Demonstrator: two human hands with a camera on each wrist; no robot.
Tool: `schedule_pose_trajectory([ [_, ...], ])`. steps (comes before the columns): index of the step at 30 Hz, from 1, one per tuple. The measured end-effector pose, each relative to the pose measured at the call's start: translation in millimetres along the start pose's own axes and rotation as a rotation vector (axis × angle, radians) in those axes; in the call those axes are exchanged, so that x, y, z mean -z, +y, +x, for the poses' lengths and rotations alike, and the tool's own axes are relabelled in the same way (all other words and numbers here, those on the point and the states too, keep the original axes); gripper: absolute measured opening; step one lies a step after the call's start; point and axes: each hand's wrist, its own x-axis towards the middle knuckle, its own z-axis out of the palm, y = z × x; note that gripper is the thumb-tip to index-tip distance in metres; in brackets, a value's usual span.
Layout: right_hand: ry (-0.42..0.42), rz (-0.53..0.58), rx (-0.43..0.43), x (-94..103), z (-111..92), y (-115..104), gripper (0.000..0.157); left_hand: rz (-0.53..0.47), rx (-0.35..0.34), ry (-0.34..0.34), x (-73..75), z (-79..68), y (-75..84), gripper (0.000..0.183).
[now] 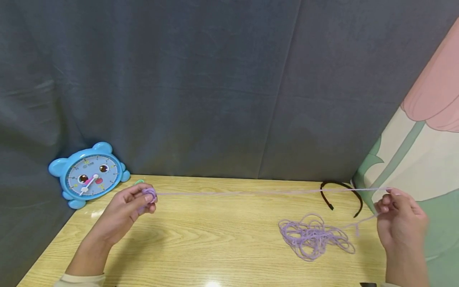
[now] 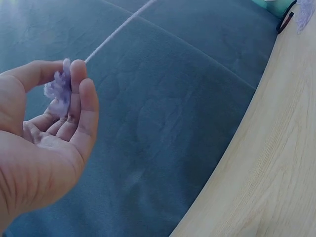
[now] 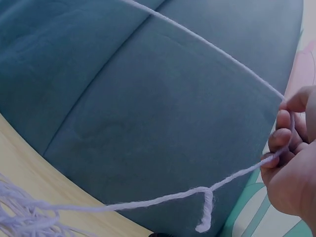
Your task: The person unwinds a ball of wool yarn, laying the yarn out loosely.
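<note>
At the left, my left hand pinches a small wound bundle of light purple yarn between thumb and fingers; the left wrist view shows the bundle against the fingers. A taut yarn strand runs from it, above the table, across to my right hand. There the thumb and fingers pinch the strand, which passes through the curled fingers. Below that hand the yarn goes on down to a loose, tangled yarn pile on the table. A short twisted kink hangs from this lower length.
A blue bear-shaped clock leans at the back left of the wooden table. Behind the yarn pile lies a black headband. A dark curtain rises along the back edge, and a flower-patterned cloth hangs at the right.
</note>
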Motion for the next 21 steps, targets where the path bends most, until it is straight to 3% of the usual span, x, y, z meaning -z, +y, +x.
schedule_pose_trajectory([
  [5,0.124,0.028,0.033,1.0,3,0,0.023,0.0,-0.01,0.047,1.9,0.0,-0.2,0.024],
  [8,0.111,0.018,0.029,1.1,2,2,0.022,0.008,-0.012,0.071,2.4,0.0,-0.1,0.024],
  [13,0.039,-0.134,-0.006,2.7,1,10,0.023,0.012,-0.006,0.067,1.4,0.5,-0.6,0.023],
  [21,0.082,-0.365,-0.094,5.9,-2,25,0.017,0.058,0.076,0.01,-5.9,2.4,-5.5,0.015],
])
